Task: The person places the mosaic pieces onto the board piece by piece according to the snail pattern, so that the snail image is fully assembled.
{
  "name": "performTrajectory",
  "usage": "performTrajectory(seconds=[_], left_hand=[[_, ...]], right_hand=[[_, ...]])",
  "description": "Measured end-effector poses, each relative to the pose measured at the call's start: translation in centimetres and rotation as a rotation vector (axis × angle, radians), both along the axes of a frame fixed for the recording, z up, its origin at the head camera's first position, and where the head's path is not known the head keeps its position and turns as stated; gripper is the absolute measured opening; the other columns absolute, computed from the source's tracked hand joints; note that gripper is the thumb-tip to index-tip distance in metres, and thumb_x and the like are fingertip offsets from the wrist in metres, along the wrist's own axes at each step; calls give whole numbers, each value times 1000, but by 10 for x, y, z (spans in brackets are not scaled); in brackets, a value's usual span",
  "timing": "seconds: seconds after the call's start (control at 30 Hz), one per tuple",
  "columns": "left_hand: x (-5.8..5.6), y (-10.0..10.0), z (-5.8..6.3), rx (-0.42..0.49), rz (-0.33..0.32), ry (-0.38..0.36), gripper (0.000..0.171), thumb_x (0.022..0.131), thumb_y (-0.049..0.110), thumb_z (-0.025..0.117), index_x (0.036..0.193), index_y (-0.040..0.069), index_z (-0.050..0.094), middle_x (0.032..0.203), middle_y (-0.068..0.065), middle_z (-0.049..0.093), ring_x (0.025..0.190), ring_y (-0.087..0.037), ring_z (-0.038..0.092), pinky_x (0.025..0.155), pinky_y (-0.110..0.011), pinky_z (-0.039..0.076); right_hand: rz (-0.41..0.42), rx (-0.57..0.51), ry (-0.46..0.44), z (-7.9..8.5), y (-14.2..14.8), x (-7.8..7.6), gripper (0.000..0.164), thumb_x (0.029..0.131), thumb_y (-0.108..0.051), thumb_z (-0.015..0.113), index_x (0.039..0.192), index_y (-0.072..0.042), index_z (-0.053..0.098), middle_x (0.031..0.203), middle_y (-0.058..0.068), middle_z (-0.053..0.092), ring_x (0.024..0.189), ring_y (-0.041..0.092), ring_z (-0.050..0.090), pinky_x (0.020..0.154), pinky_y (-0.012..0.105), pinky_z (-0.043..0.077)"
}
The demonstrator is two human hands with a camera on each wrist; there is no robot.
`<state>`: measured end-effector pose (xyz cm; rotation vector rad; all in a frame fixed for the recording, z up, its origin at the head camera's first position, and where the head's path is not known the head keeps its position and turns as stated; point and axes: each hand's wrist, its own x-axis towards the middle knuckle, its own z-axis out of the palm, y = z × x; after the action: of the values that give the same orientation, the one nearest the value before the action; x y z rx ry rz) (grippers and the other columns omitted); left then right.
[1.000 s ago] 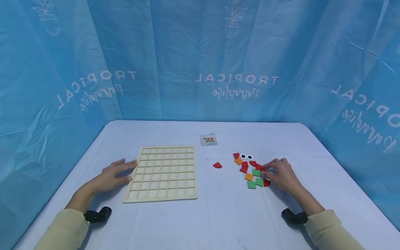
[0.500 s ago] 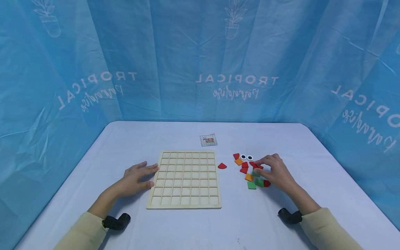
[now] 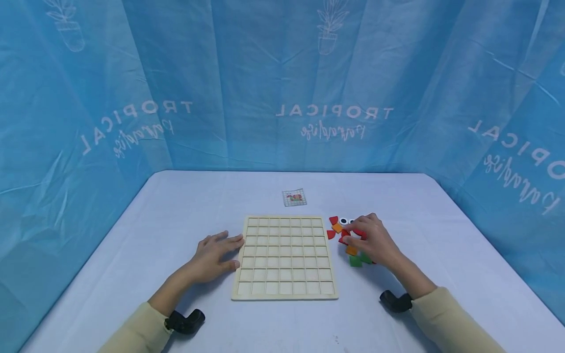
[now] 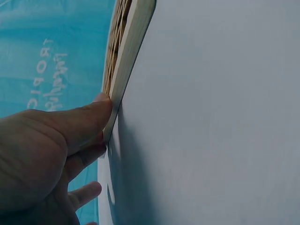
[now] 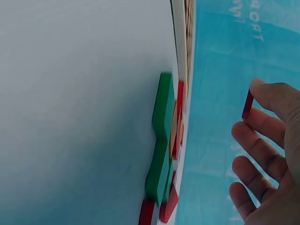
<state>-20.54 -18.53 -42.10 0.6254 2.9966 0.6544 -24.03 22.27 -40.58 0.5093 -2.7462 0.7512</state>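
My left hand (image 3: pixel 214 260) touches the left edge of a pale wooden grid board (image 3: pixel 284 297) with outstretched fingers. The thumb (image 4: pixel 105 105) meets the board's side in the left wrist view. Over the colored pieces, my right hand (image 3: pixel 375 240) pinches a thin red piece (image 5: pixel 247 104) between thumb and index finger, lifted off the table. Below it lie green tiles (image 3: pixel 355 262), orange tiles (image 3: pixel 351 250), red quarter-round pieces (image 3: pixel 333 220) and a round eye piece (image 3: pixel 344 221). Some pieces are hidden behind the hand. One red piece (image 3: pixel 331 235) lies against the board's right edge.
A small picture card (image 3: pixel 294 197) printed with a grid lies behind the board. The white-covered table (image 3: pixel 212 196) is backed by a blue curtain (image 3: pixel 247 73) on several sides.
The board has slid right along with my left hand, shifting the lone red piece toward the others. My right hand has moved left across the pieces and now holds a red one raised.
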Motion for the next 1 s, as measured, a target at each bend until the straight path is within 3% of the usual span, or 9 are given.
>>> performTrajectory(seconds=[0.33, 0.67, 1.0], left_hand=[[6, 13, 0, -15, 24, 0, 59, 85, 29, 67, 138, 11, 49, 147, -7, 45, 140, -39, 27, 108, -67, 15], [10, 18, 1, 20, 31, 4, 56, 85, 25, 68, 136, 9, 51, 146, -8, 45, 139, -39, 28, 108, -65, 18], [5, 18, -5, 156, 43, -40, 58, 82, 20, 71, 135, 10, 52, 145, -8, 46, 138, -38, 28, 106, -64, 20]], right_hand=[[34, 6, -14, -1, -30, -10, 30, 77, -27, 77, 104, -17, 73, 105, 4, 66, 102, 19, 46, 77, 33, 47], [133, 13, -16, -6, -51, -24, 28, 79, -29, 75, 104, -17, 73, 101, -1, 68, 96, 16, 45, 76, 31, 40], [142, 36, -47, -11, -61, -26, 27, 79, -28, 75, 102, -16, 74, 100, -1, 69, 95, 16, 46, 76, 31, 40]])
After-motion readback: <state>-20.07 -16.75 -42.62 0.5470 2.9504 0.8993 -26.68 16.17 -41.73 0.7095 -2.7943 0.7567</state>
